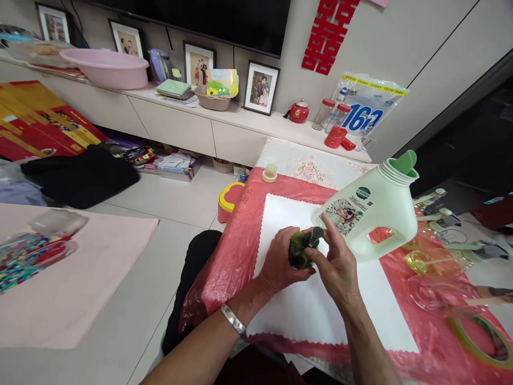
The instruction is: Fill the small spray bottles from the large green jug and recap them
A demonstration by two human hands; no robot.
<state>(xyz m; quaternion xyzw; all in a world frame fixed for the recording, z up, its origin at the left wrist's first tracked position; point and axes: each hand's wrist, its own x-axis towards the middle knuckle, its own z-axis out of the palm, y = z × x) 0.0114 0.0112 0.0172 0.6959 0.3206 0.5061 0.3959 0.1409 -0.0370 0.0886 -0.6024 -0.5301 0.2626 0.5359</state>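
My left hand (pixel 276 259) is wrapped around a small dark green pump bottle (pixel 297 252) above a white scalloped sheet (pixel 298 310). Thumb and fingers of my right hand (pixel 339 264) close on the bottle's black pump head (pixel 313 235), its index finger stretched upward. Just beyond that hand stands a pale green detergent jug (pixel 372 206), slightly tilted in view, with a green pouring spout (pixel 404 163) at its uncapped mouth. A pale translucent cap (pixel 270 172) rests at the table's far left corner. The lower part of the bottle is hidden by my fingers.
Red plastic (pixel 226 262) covers the table. Several clear pump bottles (pixel 436 262) and a tape roll (pixel 481 337) lie along its right side. A yellow-and-red stool (pixel 230 200) stands left; a pink-topped surface (pixel 100 267) lies farther left. Jars (pixel 324 114) line the cabinet behind.
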